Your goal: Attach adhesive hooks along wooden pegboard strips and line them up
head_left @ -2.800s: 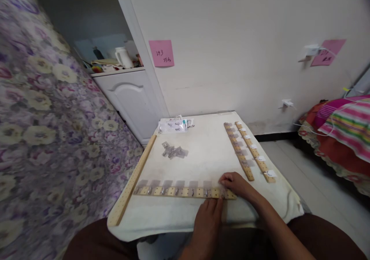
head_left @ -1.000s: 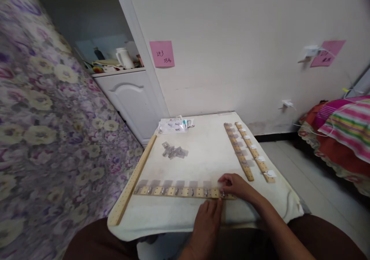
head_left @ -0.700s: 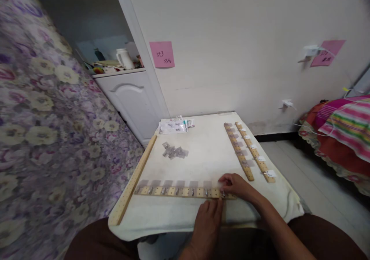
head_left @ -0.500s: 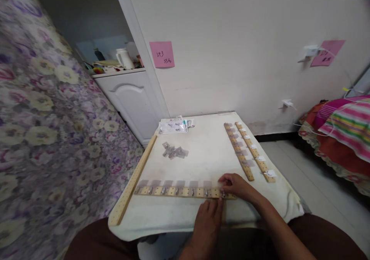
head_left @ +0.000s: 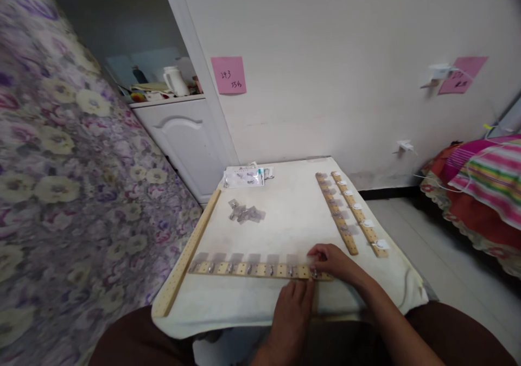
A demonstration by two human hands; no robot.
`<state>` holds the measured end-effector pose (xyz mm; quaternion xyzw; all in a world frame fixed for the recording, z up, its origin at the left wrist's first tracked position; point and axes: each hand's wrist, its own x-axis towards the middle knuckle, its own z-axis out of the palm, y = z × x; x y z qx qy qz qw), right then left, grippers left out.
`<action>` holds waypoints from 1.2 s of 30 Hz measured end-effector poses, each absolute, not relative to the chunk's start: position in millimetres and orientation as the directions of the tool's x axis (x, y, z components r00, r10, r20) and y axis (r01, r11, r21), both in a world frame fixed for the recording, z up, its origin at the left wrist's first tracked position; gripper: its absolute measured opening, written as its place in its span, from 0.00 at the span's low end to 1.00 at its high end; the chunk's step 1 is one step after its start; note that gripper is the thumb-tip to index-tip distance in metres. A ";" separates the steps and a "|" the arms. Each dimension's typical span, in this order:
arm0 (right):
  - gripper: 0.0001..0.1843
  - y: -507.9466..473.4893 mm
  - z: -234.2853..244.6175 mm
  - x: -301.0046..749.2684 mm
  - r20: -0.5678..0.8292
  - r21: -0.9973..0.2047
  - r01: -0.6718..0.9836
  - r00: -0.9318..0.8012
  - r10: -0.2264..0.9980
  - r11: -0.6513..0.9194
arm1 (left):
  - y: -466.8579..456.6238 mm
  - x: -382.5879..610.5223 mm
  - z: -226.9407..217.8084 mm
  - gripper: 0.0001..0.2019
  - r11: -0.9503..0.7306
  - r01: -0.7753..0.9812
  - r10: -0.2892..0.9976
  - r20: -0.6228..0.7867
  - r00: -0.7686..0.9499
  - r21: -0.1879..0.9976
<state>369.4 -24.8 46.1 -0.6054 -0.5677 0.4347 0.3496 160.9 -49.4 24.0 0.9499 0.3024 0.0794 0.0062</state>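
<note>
A perforated wooden strip (head_left: 260,270) lies crosswise near the table's front edge. Along it sit several clear square pieces with small metal hooks, which look like adhesive hooks (head_left: 271,269). At the strip's right end, my right hand (head_left: 331,262) has its thumb and index finger pinched at the last clear hook (head_left: 314,273); the fingers partly cover it. My left hand (head_left: 293,303) reaches in from below, fingers close together, with the tips against the strip's near edge beside that hook. A small pile of loose clear hooks (head_left: 246,213) lies farther back on the table.
Two more strips, one with clear hooks (head_left: 337,214) and one with white-tagged pieces (head_left: 358,213), lie at the right. A bare perforated strip (head_left: 187,255) runs along the table's left edge. Packaged hooks (head_left: 244,177) lie at the back. A floral curtain (head_left: 81,165) hangs left.
Almost nothing differs. Both hands keep their places at the strip's right end; the view has shifted very slightly.
</note>
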 end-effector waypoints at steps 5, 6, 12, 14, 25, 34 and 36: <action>0.13 -21.5 38.3 368.9 -0.157 -0.932 0.333 -0.005 0.988 -0.146 | -48.9 162.6 23.3 0.29 -0.814 0.580 0.579 0.140 0.803 0.042; 0.13 -20.8 37.4 368.9 -0.159 -0.934 0.323 -0.005 0.987 -0.149 | -48.8 162.9 23.0 0.29 -0.815 0.578 0.578 0.141 0.804 0.040; 0.16 -19.6 36.7 369.5 -0.166 -0.946 0.284 -0.001 0.986 -0.159 | -48.3 163.3 24.0 0.29 -0.810 0.582 0.584 0.169 0.794 0.062; 0.17 -20.5 36.3 370.1 -0.135 -0.947 0.294 0.004 0.991 -0.130 | -48.0 162.6 25.8 0.29 -0.816 0.573 0.578 0.169 0.798 0.081; 0.11 -31.6 49.5 377.9 0.012 -0.850 0.520 0.185 0.983 -0.087 | -48.6 162.1 34.5 0.29 -0.796 0.578 0.603 0.159 0.781 0.178; 0.20 -63.7 37.9 376.2 -0.076 -0.816 0.558 0.158 0.985 -0.152 | -48.6 151.8 32.2 0.26 -0.813 0.519 0.574 0.211 0.791 0.264; 0.20 -65.6 35.2 371.7 -0.069 -0.791 0.593 0.159 0.985 -0.151 | -49.8 145.4 29.9 0.24 -0.823 0.494 0.558 0.234 0.796 0.281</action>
